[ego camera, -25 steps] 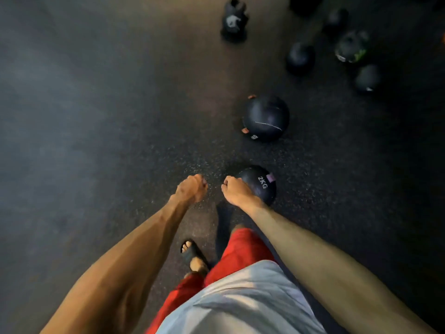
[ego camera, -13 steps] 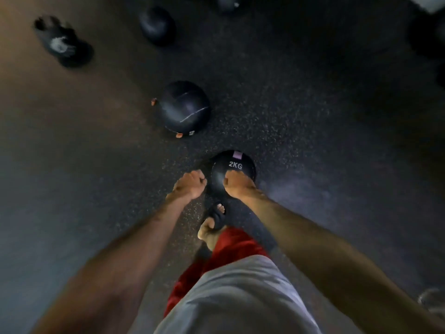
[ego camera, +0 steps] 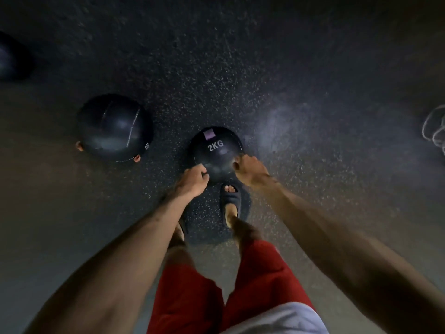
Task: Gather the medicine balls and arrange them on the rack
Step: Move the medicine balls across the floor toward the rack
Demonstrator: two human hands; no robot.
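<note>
Hands both hold the 2KG medicine ball [ego camera: 216, 153] now — a moment ago the left hand [ego camera: 192, 180] hung beside it. Left and right hand [ego camera: 250, 171] fingers curl round its sides. It sits on the floor [ego camera: 289, 92] — ready to lift, I think; no rack in sight.

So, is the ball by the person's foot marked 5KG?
No, the white print on that ball reads 2KG.

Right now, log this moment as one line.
phase: pickup | target: 2KG ball | left hand: at its left edge | right hand: at its right edge | grip: unclear
</note>
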